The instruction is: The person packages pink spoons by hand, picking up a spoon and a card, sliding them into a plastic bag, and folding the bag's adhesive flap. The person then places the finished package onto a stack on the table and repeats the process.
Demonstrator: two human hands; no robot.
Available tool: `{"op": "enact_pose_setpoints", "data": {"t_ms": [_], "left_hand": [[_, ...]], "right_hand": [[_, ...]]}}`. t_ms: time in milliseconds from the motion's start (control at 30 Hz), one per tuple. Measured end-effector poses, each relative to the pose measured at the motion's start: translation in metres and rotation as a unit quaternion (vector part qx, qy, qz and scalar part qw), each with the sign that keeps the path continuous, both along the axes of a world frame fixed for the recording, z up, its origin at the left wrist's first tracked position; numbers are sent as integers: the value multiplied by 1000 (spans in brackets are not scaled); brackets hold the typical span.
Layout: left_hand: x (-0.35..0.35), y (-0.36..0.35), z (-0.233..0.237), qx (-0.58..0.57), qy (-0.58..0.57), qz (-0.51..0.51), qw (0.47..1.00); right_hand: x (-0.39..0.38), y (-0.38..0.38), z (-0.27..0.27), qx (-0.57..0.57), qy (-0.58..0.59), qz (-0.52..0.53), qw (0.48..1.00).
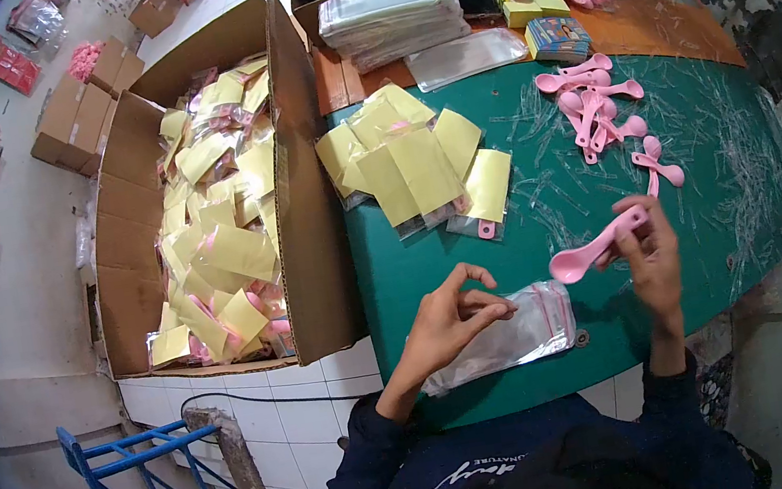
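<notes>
A pink plastic measuring spoon [587, 256] is held by its handle in my right hand [654, 261], its bowl pointing left. My left hand [456, 324] hovers over a stack of clear plastic bags [536, 332] at the table's front edge; its fingers are curved, with a gap between index finger and thumb. Whether it touches the top bag is hard to see. Beyond my right hand lies a loose pile of pink spoons [594, 113]. Ahead of my left hand, several clear packets with yellow cards [410, 171] overlap, a pink handle showing in one.
A large open cardboard box [310, 206] full of yellow-card packets stands left of the green table [436, 273]. Stacked clear bags [392, 16] and small boxes [557, 37] sit at the back. Plastic strips [738, 162] litter the right side. A blue metal frame [139, 454] stands lower left.
</notes>
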State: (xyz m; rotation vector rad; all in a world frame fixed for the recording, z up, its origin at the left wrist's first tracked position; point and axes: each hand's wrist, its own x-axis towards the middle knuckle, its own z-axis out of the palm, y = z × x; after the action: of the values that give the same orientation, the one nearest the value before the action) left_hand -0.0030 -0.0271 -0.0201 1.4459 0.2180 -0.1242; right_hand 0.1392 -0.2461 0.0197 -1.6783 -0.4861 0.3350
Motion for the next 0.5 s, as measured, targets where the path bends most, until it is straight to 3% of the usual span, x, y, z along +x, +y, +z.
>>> {"op": "enact_pose_setpoints", "data": {"t_ms": [133, 233, 500], "left_hand": [[-1, 0, 4, -110, 24, -4, 994], [-2, -1, 1, -131, 32, -25, 991], [-3, -2, -2, -97, 42, -15, 994]], "right_hand": [[-16, 18, -4, 10, 26, 27, 999], [-19, 23, -7, 60, 59, 28, 996], [-31, 33, -3, 60, 100, 45, 992]]}}
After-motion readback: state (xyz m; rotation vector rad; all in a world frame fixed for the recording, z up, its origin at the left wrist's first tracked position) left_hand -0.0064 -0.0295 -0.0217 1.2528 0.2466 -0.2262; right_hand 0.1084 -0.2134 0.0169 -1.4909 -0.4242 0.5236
